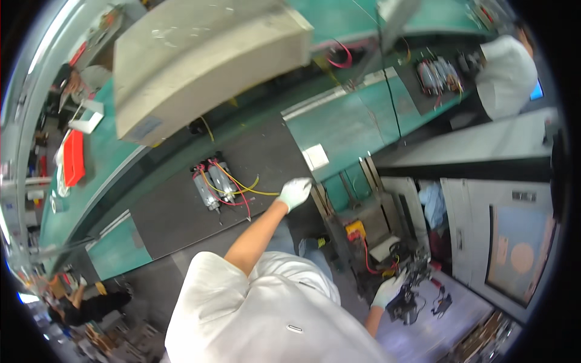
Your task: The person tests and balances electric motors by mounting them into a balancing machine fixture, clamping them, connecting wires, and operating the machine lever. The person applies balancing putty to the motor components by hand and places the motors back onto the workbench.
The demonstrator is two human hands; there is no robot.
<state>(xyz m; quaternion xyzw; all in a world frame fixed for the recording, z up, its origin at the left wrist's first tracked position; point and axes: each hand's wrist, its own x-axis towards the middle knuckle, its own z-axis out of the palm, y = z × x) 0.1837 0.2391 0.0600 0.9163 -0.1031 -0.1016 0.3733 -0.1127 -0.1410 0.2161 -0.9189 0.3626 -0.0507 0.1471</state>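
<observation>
My left hand, in a white glove, is over the near edge of the dark work surface. Its fingers look loosely stretched, with nothing visible in them. Beside it ends a yellow wire from a pair of silver cylinders with red and yellow wires, lying on the dark mat. My right hand, gloved too, reaches low on the right to a cluster of black parts and cables on a pale bench. Its fingertips merge with the dark parts, so their grip is unclear.
A large beige housing overhangs the line. A white square piece lies on a green panel. At right stand a yellow device and a grey cabinet. Another person is near more cylinders; a red bin is left.
</observation>
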